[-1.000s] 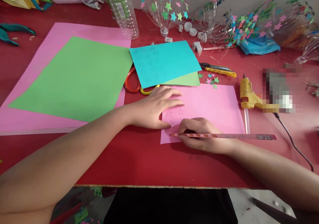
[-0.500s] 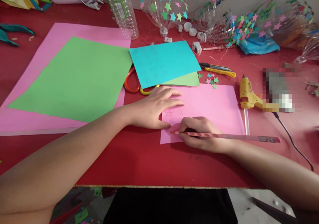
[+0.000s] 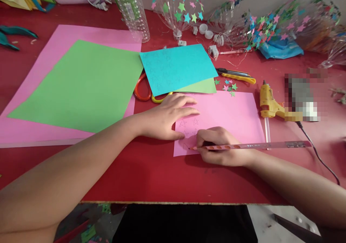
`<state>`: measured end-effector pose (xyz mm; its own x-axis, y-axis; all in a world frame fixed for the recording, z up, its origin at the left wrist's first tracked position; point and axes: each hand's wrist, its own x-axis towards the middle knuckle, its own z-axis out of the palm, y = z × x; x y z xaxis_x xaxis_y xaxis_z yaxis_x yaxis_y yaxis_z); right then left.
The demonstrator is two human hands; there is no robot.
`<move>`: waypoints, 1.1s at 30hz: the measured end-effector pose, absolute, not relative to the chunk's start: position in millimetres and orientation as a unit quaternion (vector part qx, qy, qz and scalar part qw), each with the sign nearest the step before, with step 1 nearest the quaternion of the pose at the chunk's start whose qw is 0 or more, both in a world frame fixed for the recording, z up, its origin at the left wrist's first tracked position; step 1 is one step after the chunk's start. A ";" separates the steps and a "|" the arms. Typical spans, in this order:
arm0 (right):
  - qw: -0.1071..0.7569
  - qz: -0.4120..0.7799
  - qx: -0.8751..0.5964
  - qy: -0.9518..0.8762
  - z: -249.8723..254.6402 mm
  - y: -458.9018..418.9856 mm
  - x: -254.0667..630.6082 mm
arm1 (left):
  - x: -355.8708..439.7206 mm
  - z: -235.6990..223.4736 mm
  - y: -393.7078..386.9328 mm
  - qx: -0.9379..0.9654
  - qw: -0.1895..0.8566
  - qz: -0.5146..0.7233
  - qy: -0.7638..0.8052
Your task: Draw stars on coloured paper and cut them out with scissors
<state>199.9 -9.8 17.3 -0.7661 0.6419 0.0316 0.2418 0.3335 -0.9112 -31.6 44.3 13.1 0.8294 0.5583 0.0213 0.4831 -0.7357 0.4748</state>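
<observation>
As I look down through the head camera, the red table (image 3: 146, 181) fills most of my view, and its near edge runs straight before the person's dark-clothed lap. At left lies the large pink sheet (image 3: 54, 44), with the green sheet (image 3: 81, 84) on top of it. The small pink sheet (image 3: 232, 113) is more to the right; a band of red surface parts it from the table's near edge, so I see some room for both wrists. Just beyond its far edge is the blue sheet (image 3: 178, 68). The left hand (image 3: 173, 116) rests with fingers spread over its left edge, and grasps nothing. The right hand (image 3: 221, 145) is closed around the pencil (image 3: 256, 145), whose tip is at the near left corner. The pencil's rear part passes over the glue stick (image 3: 267, 127). Smallest are the drawn stars (image 3: 183, 123), between both hands.
</observation>
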 end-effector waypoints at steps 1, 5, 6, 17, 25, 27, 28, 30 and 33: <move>0.198 0.506 -0.278 -0.792 17.0 -9.6 200.1 | -31.5 12.8 44.5 0.928 0.231 0.082 0.279; 0.199 0.504 -0.275 -0.794 16.4 -10.0 200.4 | -31.4 11.0 45.5 0.928 0.232 0.085 0.280; 0.199 0.502 -0.276 -0.795 16.3 -10.2 200.3 | -31.4 10.6 45.6 0.927 0.233 0.086 0.280; 0.202 0.466 -0.284 -0.813 18.9 -12.5 196.1 | -31.4 10.4 45.4 0.925 0.237 0.093 0.282; 0.210 0.441 -0.271 -0.829 14.8 -13.0 196.1 | -30.9 9.1 46.2 0.928 0.230 0.094 0.279; 0.205 0.441 -0.271 -0.831 13.2 -13.1 196.7 | -30.8 9.4 46.1 0.927 0.230 0.094 0.280; 0.198 0.443 -0.272 -0.831 13.0 -13.1 197.1 | -30.9 9.6 46.0 0.927 0.231 0.095 0.280; 0.184 0.448 -0.274 -0.831 13.9 -12.8 197.4 | -31.0 10.1 45.9 0.926 0.233 0.095 0.280; 0.177 0.453 -0.271 -0.831 17.5 -12.2 196.8 | -31.0 10.3 45.9 0.926 0.234 0.094 0.280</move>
<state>196.8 -12.2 17.5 -0.7905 0.6105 0.0486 0.2897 0.4426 -0.8486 -31.0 45.9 10.3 0.8253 0.5630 0.0430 0.4748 -0.7332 0.4868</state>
